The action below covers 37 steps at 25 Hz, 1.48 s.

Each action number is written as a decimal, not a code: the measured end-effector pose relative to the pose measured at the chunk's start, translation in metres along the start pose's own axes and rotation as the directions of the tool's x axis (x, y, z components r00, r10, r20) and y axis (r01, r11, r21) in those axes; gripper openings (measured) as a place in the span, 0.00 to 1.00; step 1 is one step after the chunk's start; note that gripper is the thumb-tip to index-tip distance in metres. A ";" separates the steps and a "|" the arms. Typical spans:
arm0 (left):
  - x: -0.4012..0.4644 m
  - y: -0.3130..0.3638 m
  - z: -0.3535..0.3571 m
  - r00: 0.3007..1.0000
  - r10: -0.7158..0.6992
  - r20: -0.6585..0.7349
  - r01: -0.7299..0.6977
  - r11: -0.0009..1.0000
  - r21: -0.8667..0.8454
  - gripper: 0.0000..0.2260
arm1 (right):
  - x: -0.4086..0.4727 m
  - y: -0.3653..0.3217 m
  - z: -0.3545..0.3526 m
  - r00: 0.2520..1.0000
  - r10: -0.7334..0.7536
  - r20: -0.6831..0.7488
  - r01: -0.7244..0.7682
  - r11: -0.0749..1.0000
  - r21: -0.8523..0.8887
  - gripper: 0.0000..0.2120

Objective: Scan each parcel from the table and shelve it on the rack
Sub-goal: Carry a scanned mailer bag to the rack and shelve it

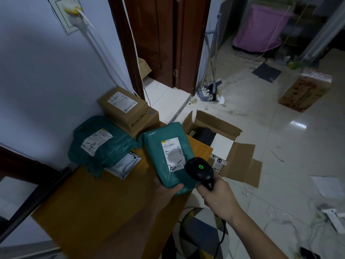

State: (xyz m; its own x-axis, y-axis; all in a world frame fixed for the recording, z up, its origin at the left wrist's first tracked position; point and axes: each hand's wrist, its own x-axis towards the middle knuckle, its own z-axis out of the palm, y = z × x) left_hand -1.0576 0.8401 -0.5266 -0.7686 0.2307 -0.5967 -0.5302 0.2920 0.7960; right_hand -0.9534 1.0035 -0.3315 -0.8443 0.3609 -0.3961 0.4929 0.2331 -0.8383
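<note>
Step in hand: scanning, with the green parcel [169, 156] lifted off the worktop [89, 200] and its white label [172, 154] turned up toward the camera.
Left hand [166, 189]: under the near end of the green parcel, thumb curled over its bottom edge and pinching it; remaining fingers hidden beneath the bag.
Right hand [216, 195]: fingers wrapped tight round the grip of the black scanner [200, 171], head tilted over the lower right corner of the label.
Scanner light: green dot lit on the head; possibly a completed read, though no beam shows on the label and the barcode sits higher up.
Parcel's place: in the air above the far right corner of the worktop, just in front of an open cardboard box [218, 135] on the floor.
Waiting on the worktop: a second green bag [99, 143] marked by hand, lying on a grey mailer [124, 166], and two stacked brown cartons [127, 111] against the wall.
Rack: not in view from here.
Next move calls for: confirmation of the read, then a turn away from the worktop toward the rack, scanner lowered or kept aside, firmer hold on the slack bag for the carry.
Watch point: soft plastic held at one end only, likely to sag or slip.
</note>
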 end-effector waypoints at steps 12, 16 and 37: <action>0.018 -0.061 0.014 0.998 0.062 -0.026 -0.059 0.993 0.100 0.36 | 0.013 -0.001 0.030 1.000 -0.018 -0.017 0.018 1.000 0.016 0.13; 0.021 -0.069 0.015 1.000 0.021 0.009 -0.022 0.994 0.109 0.35 | 0.015 0.001 0.029 1.000 -0.005 -0.021 0.006 1.000 0.030 0.13; 0.018 -0.068 0.015 0.997 0.064 -0.051 -0.058 0.992 0.116 0.57 | 0.039 -0.006 0.052 0.998 0.037 -0.044 -0.034 0.997 0.063 0.01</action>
State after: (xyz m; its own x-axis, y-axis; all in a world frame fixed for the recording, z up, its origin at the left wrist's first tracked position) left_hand -1.0296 0.8383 -0.5930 -0.8180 0.2015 -0.5387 -0.4399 0.3843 0.8117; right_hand -1.0004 0.9696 -0.3618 -0.8154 0.4089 -0.4098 0.5073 0.1637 -0.8461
